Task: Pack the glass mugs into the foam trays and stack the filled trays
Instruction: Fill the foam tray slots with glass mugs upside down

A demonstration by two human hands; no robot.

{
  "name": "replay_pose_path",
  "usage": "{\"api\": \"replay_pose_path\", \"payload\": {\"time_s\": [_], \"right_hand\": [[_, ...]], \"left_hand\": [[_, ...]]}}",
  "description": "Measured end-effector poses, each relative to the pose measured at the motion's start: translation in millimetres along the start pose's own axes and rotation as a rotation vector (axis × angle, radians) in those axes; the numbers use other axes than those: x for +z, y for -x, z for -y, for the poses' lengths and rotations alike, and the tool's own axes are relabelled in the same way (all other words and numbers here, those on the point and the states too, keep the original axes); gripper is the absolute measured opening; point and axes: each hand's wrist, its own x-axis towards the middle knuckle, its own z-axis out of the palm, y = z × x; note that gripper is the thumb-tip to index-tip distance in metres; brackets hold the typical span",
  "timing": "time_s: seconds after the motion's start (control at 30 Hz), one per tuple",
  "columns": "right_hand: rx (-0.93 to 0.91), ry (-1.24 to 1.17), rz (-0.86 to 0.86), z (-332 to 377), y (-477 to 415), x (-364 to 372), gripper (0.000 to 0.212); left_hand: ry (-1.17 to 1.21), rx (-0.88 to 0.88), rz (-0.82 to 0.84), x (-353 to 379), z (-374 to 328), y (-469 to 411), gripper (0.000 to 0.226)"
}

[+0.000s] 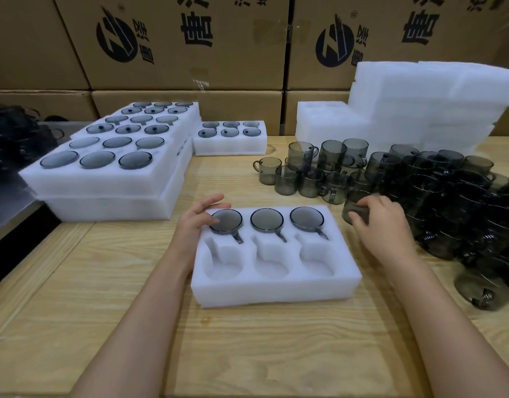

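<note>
Foam tray (276, 294) sits dead centre on the bench (247, 354), long side toward the person, and it is half filled: three mugs (267, 220) are seated in the far row, their handles lying in the slots toward 5 o'clock, while the near row's three pockets show only white foam. Left hand (196, 222) lies at the tray's 10 o'clock corner, fingers spread wide and fairly straight, the thumb right by the rim of the first seated mug, gripping nothing. Right hand (382, 222) is out at 2 o'clock from the tray, fingers curled round a grey mug (354, 208) at the near edge of the loose mugs (448, 196), a dark heap running off toward 3 o'clock, some standing in stacks, some tipped on their sides. Over at 10 o'clock, filled trays (104, 179) are stacked two layers high, glass showing in every pocket of the top layer. One small filled tray (230, 146) sits alone at 12 o'clock. Unfilled foam (420, 104) is piled high at 1 o'clock, and cardboard boxes (190, 38) wall off the back.
</note>
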Motion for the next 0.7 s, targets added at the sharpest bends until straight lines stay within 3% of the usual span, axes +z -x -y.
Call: {"api": "replay_pose_path", "payload": {"time_s": [0.17,0.33,0.43,0.5,0.6,0.7], "right_hand": [[0.035,-0.049,-0.078,-3.0,19.9,-4.6,0.041],[0.137,-0.152,-0.091,-6.7,35.4,-9.9,0.037],[0.199,-0.385,-0.198,1.6,36.7,-22.6,0.034],[0.158,-0.669,-0.225,12.6,38.4,-36.9,0.037],[-0.074,-1.108,0.002,25.3,47.5,-56.1,0.045],[-0.277,-1.112,0.316,32.6,59.4,-57.6,0.056]], "left_hand": [[0.072,0.0,-0.013,-0.5,-2.1,2.6,0.041],[-0.042,0.049,-0.112,-10.4,-6.6,7.7,0.034],[-0.06,-0.044,-0.057,-15.7,-8.3,15.2,0.054],[0.007,-0.096,-0.049,-14.9,-5.3,18.1,0.057],[0.056,-0.092,-0.132,-8.2,-4.8,17.8,0.052],[-0.152,0.026,-0.204,-3.1,-7.0,16.7,0.051]]}}
